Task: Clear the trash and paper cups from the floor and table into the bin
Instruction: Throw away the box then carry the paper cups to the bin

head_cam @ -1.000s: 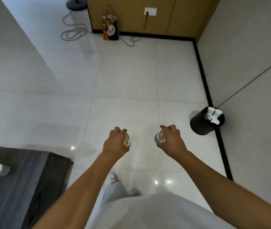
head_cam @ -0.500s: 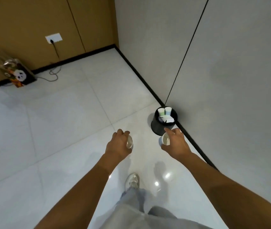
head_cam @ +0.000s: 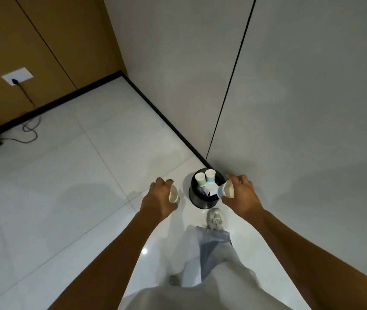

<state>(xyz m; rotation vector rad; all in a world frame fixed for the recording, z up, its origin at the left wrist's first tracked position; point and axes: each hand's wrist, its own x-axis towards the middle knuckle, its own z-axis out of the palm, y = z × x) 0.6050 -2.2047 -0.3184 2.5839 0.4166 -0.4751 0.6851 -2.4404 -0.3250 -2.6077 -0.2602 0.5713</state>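
black bin (head_cam: 202,201) now sits just before both cup-holding hands (head_cam: 200,194), nearer than before.

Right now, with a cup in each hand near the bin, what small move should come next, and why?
Probably let go of the blue cup: the right hand holds it over the black bin, which stands against the wall with two cups inside. The left hand and its cup are beside the bin.

Dim, even indoor light with a cool grey cast. Small bright glare spots sit on the glossy white floor tiles (head_cam: 70,189). Soft, faint shadows spread across the tiles. Wide-angle distortion bends the wall seam (head_cam: 233,72) and stretches both forearms at the lower corners. The trouser leg (head_cam: 213,247) looks slightly blurred.
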